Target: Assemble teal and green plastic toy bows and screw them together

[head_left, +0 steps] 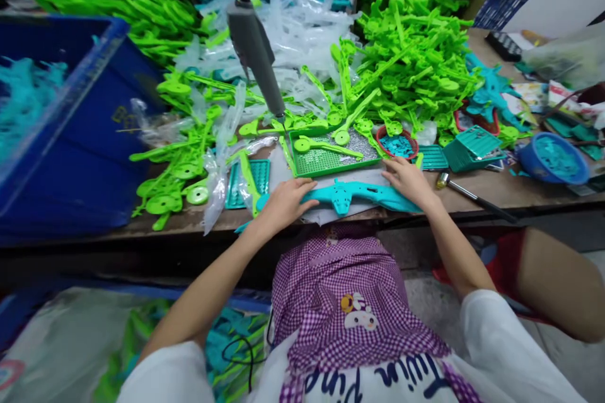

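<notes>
Left hand and right hand hold one turquoise piece (hammers: one).

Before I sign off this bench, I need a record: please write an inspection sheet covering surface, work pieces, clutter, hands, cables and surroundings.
Surface: brown worktop, mostly covered.
Job's things: long turquoise plastic part crosswise at the front edge; green perforated plastic tray behind it.
Clutter: heaped lime-green plastic parts; black-handled metal hammer at right.
Hands: left hand holds the part near its left end; right hand rests over its right side, grip unclear.
Cables: thin looped black cord below the worktop.
Surroundings: dark blue plastic bin at left; grey cylindrical tool hanging over the worktop.
</notes>
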Action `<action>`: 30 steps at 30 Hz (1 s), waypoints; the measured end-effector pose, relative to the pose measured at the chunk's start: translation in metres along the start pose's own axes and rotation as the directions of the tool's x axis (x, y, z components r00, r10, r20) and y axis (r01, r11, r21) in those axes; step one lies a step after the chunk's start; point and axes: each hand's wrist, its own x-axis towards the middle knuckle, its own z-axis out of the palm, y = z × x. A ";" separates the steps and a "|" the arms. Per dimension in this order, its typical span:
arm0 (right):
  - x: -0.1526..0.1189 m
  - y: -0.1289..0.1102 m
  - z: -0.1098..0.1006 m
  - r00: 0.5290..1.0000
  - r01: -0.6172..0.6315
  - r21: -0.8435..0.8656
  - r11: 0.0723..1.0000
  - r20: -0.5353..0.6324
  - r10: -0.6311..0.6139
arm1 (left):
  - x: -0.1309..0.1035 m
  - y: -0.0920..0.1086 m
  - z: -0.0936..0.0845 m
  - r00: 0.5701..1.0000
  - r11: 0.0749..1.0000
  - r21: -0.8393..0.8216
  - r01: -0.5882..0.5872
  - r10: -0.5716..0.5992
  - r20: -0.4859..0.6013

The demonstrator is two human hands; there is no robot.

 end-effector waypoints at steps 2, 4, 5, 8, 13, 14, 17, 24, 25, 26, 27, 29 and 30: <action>-0.016 0.009 -0.002 0.996 0.076 0.079 0.994 -0.043 -0.072 | 0.006 -0.002 0.004 0.998 0.999 -0.034 0.006 -0.003 0.062; -0.037 0.016 -0.003 0.994 0.108 0.135 0.985 -0.042 -0.103 | 0.005 -0.003 0.005 0.998 0.997 -0.081 0.010 -0.005 0.067; -0.048 0.019 -0.003 0.994 0.104 0.146 0.984 -0.034 -0.100 | 0.003 -0.004 0.005 0.998 0.995 -0.100 0.011 -0.005 0.059; -0.072 0.025 -0.003 0.998 0.056 0.152 0.987 -0.025 -0.053 | -0.001 -0.005 0.007 0.999 0.991 -0.131 0.018 -0.014 0.034; -0.071 0.032 -0.006 0.999 -0.034 0.291 0.956 -0.007 0.038 | 0.002 -0.011 0.012 0.998 0.987 -0.156 0.049 -0.043 0.036; -0.068 0.033 -0.006 0.999 -0.048 0.315 0.948 -0.003 0.052 | 0.003 -0.012 0.012 0.998 0.985 -0.163 0.054 -0.048 0.038; -0.060 0.034 -0.008 0.997 -0.081 0.333 0.939 0.018 0.080 | 0.006 -0.014 0.013 0.997 0.982 -0.177 0.069 -0.063 0.037; -0.060 0.033 -0.016 0.997 -0.059 0.314 0.947 0.074 0.038 | 0.007 -0.014 0.012 0.995 0.975 -0.200 0.094 -0.088 0.038; -0.061 0.033 -0.018 0.996 -0.048 0.316 0.948 0.088 0.021 | 0.007 -0.014 0.011 0.995 0.974 -0.204 0.096 -0.090 0.038; -0.062 0.033 -0.020 0.995 -0.039 0.322 0.946 0.099 0.007 | 0.007 -0.014 0.011 0.995 0.973 -0.208 0.098 -0.092 0.036; -0.062 0.032 -0.022 0.995 -0.036 0.333 0.942 0.102 0.002 | 0.007 -0.013 0.011 0.995 0.972 -0.212 0.099 -0.094 0.034; -0.061 0.032 -0.025 0.996 -0.046 0.356 0.933 0.083 0.017 | 0.007 -0.012 0.009 0.995 0.971 -0.219 0.098 -0.095 0.028; -0.060 0.033 -0.025 0.997 -0.053 0.363 0.930 0.069 0.029 | 0.007 -0.012 0.008 0.995 0.970 -0.221 0.097 -0.094 0.025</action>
